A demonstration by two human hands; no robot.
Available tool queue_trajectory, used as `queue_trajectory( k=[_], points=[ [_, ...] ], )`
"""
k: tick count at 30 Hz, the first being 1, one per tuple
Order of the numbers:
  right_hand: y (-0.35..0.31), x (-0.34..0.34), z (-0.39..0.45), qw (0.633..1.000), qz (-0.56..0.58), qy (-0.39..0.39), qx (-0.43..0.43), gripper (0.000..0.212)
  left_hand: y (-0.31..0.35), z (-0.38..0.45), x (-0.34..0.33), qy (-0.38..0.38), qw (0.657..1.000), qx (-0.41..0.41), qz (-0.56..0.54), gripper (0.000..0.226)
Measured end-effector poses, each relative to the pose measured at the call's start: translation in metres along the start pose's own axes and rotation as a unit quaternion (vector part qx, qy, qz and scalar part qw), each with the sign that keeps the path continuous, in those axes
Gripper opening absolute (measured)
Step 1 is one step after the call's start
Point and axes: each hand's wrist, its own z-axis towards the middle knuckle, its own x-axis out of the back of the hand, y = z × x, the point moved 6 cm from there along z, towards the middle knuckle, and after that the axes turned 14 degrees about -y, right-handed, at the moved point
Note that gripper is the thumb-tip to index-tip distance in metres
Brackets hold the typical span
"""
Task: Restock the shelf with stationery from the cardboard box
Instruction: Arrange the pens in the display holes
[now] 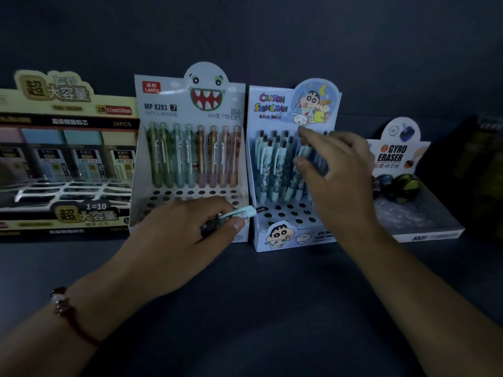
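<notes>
A Crayon Shinchan display box (272, 104) stands on the dark shelf (258, 295), with several light blue mechanical pencils (275, 164) upright in its back holes and open holes in front. My right hand (340, 172) reaches into the box's right side, thumb and index finger pinching one blue pencil (305, 151) among the standing ones. My left hand (185, 235) hovers low in front of the neighbouring box and grips loose blue pencils (245, 212), their dark tips pointing right toward the Shinchan box. The cardboard box is out of view.
Left of the Shinchan box stands a monster-face pencil display (190, 104) with one back row filled. Further left is a yellow lead-refill box (68, 123). On the right stands a gyro eraser box (402, 153) with a few dark erasers. The light is dim.
</notes>
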Motion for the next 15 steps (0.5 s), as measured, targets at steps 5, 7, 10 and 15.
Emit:
queue_trajectory(
  k=[5, 7, 10, 15],
  points=[
    [-0.001, -0.009, 0.003, 0.998, -0.054, -0.009, 0.017, 0.043, -0.002, 0.000, 0.002, 0.019, 1.000, -0.003, -0.002, 0.031],
    [0.002, -0.014, 0.005, 0.997, -0.068, -0.030, 0.013, 0.043, -0.003, -0.001, 0.003, 0.036, 0.999, -0.007, -0.008, 0.035],
    [0.002, -0.017, 0.005, 0.997, -0.071, -0.032, 0.013, 0.046, -0.005, -0.001, 0.003, 0.047, 0.999, -0.007, -0.010, 0.033],
    [0.001, -0.017, 0.004, 0.997, -0.055, -0.055, -0.003, 0.053, -0.004, 0.000, 0.003, 0.049, 0.999, -0.009, 0.000, 0.035]
  ],
)
